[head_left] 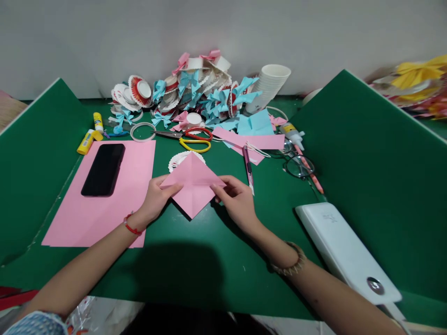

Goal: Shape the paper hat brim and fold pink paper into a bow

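Green partitions (370, 144) flank the smooth green desk (272, 207), its far edge against a pale wall (139, 37) and heaped with paper bows (189, 83). Midway between near and far edges, the left hand (157, 196) and right hand (239, 201) pinch a creased, diamond-shaped pink sheet (192, 184) by its side corners.

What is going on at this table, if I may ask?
A person is holding a creased pink paper square above the green table, one corner pointing toward them. The left hand pinches one side corner and the right hand the opposite one. A phone lies on larger pink sheets to the left. Scissors lie beyond the square, with a pile of paper bows and discs farther back.
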`<state>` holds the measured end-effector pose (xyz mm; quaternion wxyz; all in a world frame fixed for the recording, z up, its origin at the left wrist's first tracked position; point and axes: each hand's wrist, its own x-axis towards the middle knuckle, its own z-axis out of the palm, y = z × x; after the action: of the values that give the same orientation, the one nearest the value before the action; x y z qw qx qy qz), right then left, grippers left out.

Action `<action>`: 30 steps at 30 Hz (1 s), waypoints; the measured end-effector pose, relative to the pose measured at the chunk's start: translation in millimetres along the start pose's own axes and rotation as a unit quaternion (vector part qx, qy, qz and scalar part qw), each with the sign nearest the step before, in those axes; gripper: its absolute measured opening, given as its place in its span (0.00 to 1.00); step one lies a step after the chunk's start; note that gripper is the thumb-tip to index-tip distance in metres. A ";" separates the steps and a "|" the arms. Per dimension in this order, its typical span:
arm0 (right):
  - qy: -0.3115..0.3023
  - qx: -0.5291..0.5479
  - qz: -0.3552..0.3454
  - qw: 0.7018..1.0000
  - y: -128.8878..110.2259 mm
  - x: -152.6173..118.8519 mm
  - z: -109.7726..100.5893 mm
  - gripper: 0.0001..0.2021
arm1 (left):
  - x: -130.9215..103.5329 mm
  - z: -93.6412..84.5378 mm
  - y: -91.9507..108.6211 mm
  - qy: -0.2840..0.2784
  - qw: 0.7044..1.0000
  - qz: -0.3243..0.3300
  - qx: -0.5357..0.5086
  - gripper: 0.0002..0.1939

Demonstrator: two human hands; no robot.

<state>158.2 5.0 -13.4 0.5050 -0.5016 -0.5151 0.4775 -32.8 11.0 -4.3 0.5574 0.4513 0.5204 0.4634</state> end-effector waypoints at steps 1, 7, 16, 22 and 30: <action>0.004 0.009 0.001 1.000 0.0 0.9 -0.6 0.07 | 2.6 -2.4 -0.3 -0.017 1.000 -0.006 -0.007 0.12; 0.008 0.064 0.015 0.998 3.1 3.4 -1.8 0.08 | 12.6 -10.4 4.1 -0.036 0.997 -0.044 -0.045 0.10; -0.013 0.086 -0.014 0.996 4.2 2.5 -3.4 0.05 | 15.6 -19.7 6.2 -0.103 0.993 -0.001 -0.053 0.09; -0.041 0.003 -0.125 0.991 2.7 -0.2 -5.2 0.11 | 9.2 -17.1 11.3 -0.201 0.973 0.074 0.086 0.08; -0.065 -0.106 -0.252 0.960 0.4 -4.8 -4.5 0.13 | -9.1 7.8 13.1 -0.198 0.973 -0.049 0.108 0.13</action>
<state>162.6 0.2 -13.9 0.5183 -0.3738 -0.7043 0.3091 -25.9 3.9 10.5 0.6191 0.5659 0.4682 0.2778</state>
